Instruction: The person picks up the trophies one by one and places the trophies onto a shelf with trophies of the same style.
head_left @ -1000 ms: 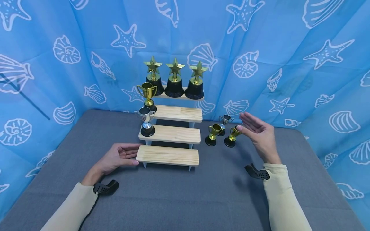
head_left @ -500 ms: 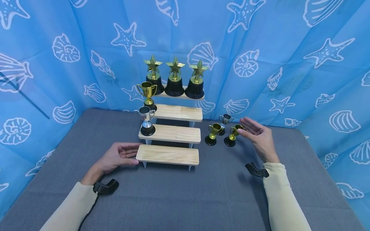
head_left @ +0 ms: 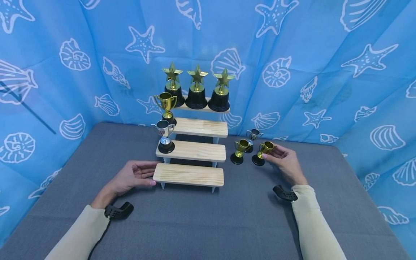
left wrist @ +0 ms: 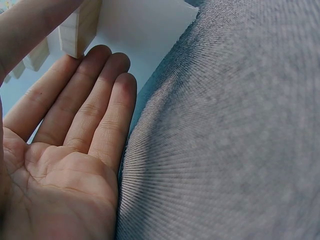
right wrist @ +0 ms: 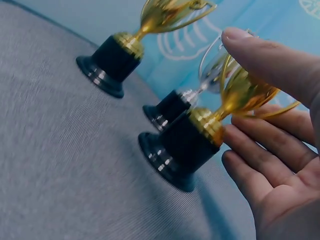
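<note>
My left hand (head_left: 134,175) rests at the left end of the wooden tiered shelf's lowest board (head_left: 188,175), thumb at its front corner. In the left wrist view its fingers (left wrist: 100,110) lie straight, their tips right by the board's end (left wrist: 80,30). On the right, my right hand (head_left: 286,162) reaches around a small gold trophy cup (head_left: 266,147), thumb in front and fingers behind. The right wrist view has the cup (right wrist: 245,92) between the extended thumb and loosely straight fingers. Its black base stands on the cloth. A second gold cup (head_left: 242,145) and a silver cup (head_left: 254,134) stand close by.
Three gold star trophies (head_left: 196,86) line the shelf's top board. A larger gold cup (head_left: 166,103) and a silver cup (head_left: 164,131) stand at the left ends of the two middle boards. Grey cloth (head_left: 208,224) covers the table; a blue shell-print curtain (head_left: 308,72) hangs behind.
My right hand has moved left and down, from beside the right gold cup to around it, with the fingers passing behind it. The left hand and the trophies have stayed in place.
</note>
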Action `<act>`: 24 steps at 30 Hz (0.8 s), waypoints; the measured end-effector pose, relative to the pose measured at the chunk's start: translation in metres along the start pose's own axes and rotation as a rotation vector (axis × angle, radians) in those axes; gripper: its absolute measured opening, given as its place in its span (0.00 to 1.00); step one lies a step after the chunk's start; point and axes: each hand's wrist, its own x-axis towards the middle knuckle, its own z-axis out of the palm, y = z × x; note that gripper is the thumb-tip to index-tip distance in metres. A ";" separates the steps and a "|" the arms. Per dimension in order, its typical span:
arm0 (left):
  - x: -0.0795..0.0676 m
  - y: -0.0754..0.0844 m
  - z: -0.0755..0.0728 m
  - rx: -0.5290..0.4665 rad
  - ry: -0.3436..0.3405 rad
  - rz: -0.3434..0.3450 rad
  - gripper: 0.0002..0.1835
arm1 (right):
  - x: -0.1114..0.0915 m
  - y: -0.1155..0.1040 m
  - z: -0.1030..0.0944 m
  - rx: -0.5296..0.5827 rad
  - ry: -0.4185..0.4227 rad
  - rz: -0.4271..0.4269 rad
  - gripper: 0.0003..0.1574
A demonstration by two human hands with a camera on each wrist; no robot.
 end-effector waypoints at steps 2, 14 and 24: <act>0.000 0.000 0.000 0.002 -0.001 0.003 0.42 | 0.001 0.004 0.001 0.006 -0.011 0.008 0.42; 0.000 0.000 0.000 0.014 -0.008 0.025 0.41 | 0.003 0.021 0.003 0.019 -0.039 0.027 0.41; 0.000 0.000 0.000 0.009 -0.004 0.012 0.41 | 0.003 0.025 0.004 -0.136 -0.032 -0.017 0.39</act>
